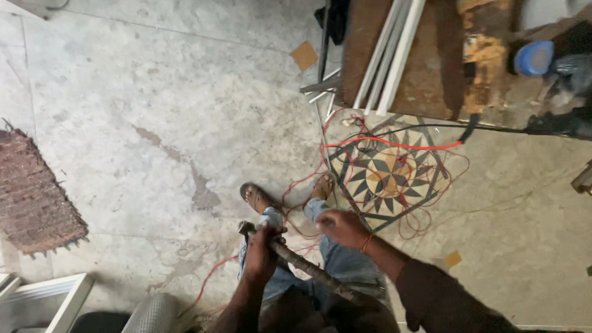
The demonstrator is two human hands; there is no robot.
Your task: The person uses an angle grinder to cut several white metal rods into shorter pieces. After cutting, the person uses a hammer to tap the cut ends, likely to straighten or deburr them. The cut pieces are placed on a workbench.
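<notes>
- Head view, looking straight down past the knees to a pale stone floor (154,123).
- Left hand (262,253): closed tight around the upper end of a rough brown stick (308,268). The stick runs at a slant from that grip, across the lap, down toward the person's right hip. A dark knob shows just above the fist.
- Right hand (342,228): loosely curled, fingers bent, hovering just beside the stick but apart from it. Cannot tell if it pinches anything; it is blurred.
- Feet in sandals (256,196) sit just below the hands, jeans over the knees.
- Red wire (394,145) loops in a tangle over a star-pattern floor inlay (388,172), with strands trailing right up to the feet and under the legs.
- Beyond that: a worn brown workbench (431,68) carrying white strips (391,55); a blue cap (534,57) at far right; a woven mat (34,197) at far left; a white frame (55,296) at lower left.
- Risks, as judged: wire close to the sandals could snag a foot if the person shifts. The stick is held by one hand only at its end, so it could swing or slip off the lap. Its rough bark could scrape the palm.
</notes>
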